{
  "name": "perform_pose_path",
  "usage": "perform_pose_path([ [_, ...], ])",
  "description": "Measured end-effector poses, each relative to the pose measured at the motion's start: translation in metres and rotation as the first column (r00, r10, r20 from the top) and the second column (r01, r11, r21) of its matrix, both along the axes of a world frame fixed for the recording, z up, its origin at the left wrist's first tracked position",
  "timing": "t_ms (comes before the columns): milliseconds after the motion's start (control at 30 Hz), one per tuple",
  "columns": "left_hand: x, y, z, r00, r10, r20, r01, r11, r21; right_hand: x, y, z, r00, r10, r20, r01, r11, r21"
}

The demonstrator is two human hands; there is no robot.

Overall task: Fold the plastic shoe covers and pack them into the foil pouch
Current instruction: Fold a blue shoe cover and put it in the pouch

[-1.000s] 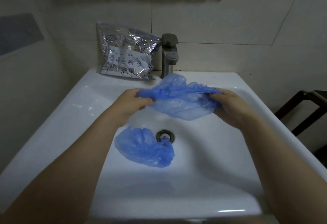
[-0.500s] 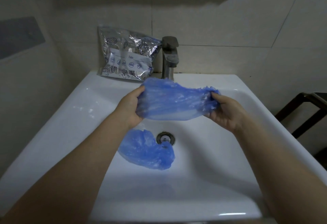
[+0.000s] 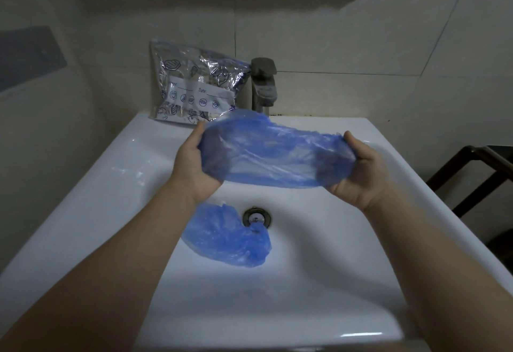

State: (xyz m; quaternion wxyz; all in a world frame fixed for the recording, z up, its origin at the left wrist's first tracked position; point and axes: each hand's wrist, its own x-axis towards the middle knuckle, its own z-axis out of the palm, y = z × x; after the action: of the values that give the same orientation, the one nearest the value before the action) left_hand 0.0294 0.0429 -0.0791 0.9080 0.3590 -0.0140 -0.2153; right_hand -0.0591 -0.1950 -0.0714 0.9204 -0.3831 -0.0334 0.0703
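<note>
A person stands at a white ceramic sink (image 3: 83,212) and holds a blue plastic shoe cover (image 3: 274,154) stretched out between both hands above the basin. The left hand (image 3: 194,168) grips one end, with the thumb showing above the rim of the plastic and the fingers tucked inside or behind it, seen only as a dark shape through the film. The right hand (image 3: 358,171) grips the other end in the same way, thumb on top and fingers hidden by the cover. The cover is pulled into a long, slightly sagging shape and touches nothing but the hands. A second blue shoe cover (image 3: 224,237) lies crumpled in the basin, its edge just beside the metal drain (image 3: 256,217) and partly under the left forearm. The foil pouch (image 3: 194,87), silver with printed drawings and a white label strip, leans against the tiled wall (image 3: 333,32) at the back left of the sink, just beside the grey faucet (image 3: 263,85). A dark wooden frame (image 3: 472,174) stands at the right edge.
</note>
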Motion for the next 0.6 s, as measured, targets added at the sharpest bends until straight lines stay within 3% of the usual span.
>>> perform_pose_path([
  [100,-0.004,-0.001,0.002,0.997,-0.017,0.077,0.020,0.999,-0.042,0.007,0.003,-0.005,0.996,0.051,0.070,-0.057,0.995,0.088],
  [300,-0.012,-0.004,0.003,0.976,-0.017,0.215,0.019,1.000,-0.011,0.009,0.007,-0.011,0.998,0.054,0.019,-0.053,0.998,-0.030],
  [433,-0.008,-0.002,0.004,0.973,0.023,0.229,-0.026,1.000,0.008,0.012,0.007,-0.009,0.989,-0.121,-0.089,0.130,0.986,0.102],
  [533,-0.006,-0.006,-0.002,0.979,0.040,0.202,-0.100,0.950,0.295,0.018,-0.002,-0.003,0.931,-0.342,-0.123,0.359,0.921,0.150],
  [600,-0.006,-0.006,-0.011,0.975,-0.024,0.220,-0.105,0.826,0.554,0.022,-0.009,0.001,0.812,-0.569,-0.131,0.580,0.812,0.064],
])
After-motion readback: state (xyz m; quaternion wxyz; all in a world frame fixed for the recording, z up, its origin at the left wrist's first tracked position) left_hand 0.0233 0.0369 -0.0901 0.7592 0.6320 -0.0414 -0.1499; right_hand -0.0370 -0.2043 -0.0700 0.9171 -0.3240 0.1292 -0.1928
